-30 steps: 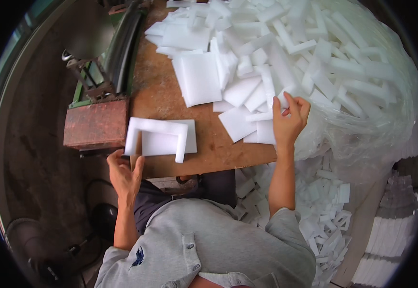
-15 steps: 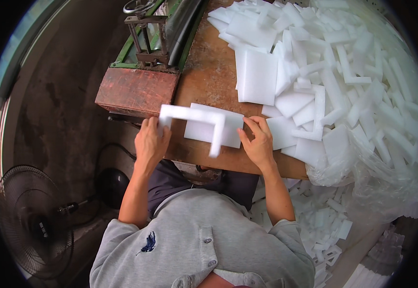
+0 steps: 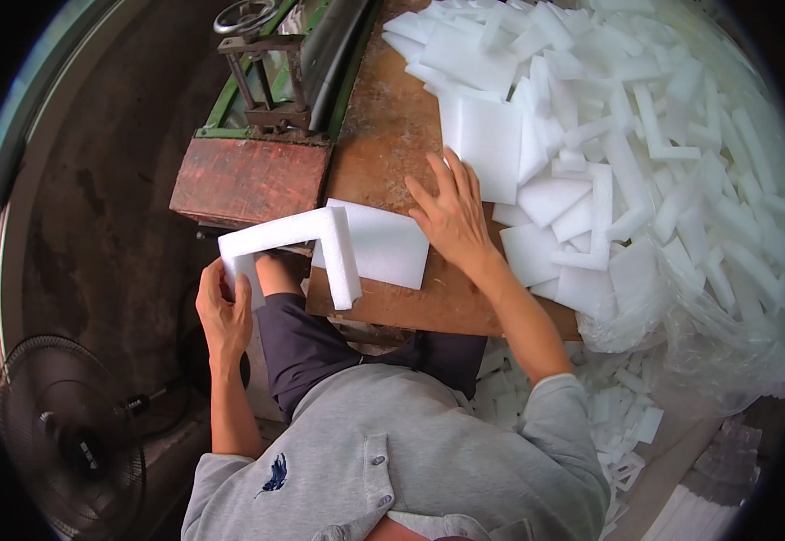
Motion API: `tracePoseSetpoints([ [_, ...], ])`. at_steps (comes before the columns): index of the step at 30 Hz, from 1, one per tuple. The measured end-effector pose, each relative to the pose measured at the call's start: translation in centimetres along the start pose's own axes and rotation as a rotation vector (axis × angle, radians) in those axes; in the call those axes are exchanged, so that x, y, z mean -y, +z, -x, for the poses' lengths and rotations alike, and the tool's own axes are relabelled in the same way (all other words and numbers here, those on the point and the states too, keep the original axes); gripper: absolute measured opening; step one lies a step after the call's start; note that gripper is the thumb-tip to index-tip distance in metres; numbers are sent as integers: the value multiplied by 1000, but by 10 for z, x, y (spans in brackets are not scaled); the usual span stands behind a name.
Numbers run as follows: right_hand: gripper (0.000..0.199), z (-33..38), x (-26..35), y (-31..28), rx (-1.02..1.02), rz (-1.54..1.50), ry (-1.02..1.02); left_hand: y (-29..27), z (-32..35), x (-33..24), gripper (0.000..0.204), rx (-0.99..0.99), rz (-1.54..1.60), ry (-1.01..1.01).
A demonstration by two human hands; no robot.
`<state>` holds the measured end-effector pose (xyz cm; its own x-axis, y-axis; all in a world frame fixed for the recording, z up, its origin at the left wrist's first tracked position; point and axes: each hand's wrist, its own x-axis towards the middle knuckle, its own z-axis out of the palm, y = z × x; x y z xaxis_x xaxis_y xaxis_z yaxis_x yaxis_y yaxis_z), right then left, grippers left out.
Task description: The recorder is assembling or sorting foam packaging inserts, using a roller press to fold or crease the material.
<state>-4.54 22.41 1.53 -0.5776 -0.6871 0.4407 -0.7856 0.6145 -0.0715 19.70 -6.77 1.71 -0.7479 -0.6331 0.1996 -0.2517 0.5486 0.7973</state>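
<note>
My left hand (image 3: 227, 311) is closed round one leg of a white U-shaped foam piece (image 3: 286, 233), held up in front of the table's near left corner. Behind that piece, a flat white foam sheet (image 3: 379, 243) lies on the table, partly covered by it. My right hand (image 3: 451, 212) is over the table with fingers spread. Its fingertips are at the lower left edge of a stack of white foam sheets (image 3: 487, 149); whether they touch it I cannot tell. Nothing shows in that hand.
A large heap of white foam pieces (image 3: 672, 162) covers the right of the brown table (image 3: 370, 162), with clear plastic film (image 3: 681, 316) along its edge. At the left stands a green-framed machine with a handwheel (image 3: 246, 16) and reddish block (image 3: 253, 178). A fan (image 3: 73, 433) stands lower left.
The U-shaped foam piece has moved left and toward me in my left hand. My right hand has left the flat sheet and reached farther away, toward the stack.
</note>
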Motion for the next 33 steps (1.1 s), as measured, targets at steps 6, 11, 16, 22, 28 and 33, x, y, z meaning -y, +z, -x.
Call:
tracePoseSetpoints([
  [6,42,-33,-57,8,377,432,-16,-3,-29,-12,32,-13,-108,125],
  [11,41,-27,-45,-1,126,52,-105,-40,-78,7,34,-153,-183,135],
  [16,40,-47,-26,-2,120,-289,-41,-88,-209,46,38,-228,-312,135],
  [22,37,-88,-21,20,186,-541,81,-39,-349,64,35,7,-344,170],
  [28,36,-138,-35,49,188,-626,307,24,-393,58,35,200,-324,216],
  [33,38,-191,-47,92,132,-663,459,57,-408,69,36,282,-372,221],
])
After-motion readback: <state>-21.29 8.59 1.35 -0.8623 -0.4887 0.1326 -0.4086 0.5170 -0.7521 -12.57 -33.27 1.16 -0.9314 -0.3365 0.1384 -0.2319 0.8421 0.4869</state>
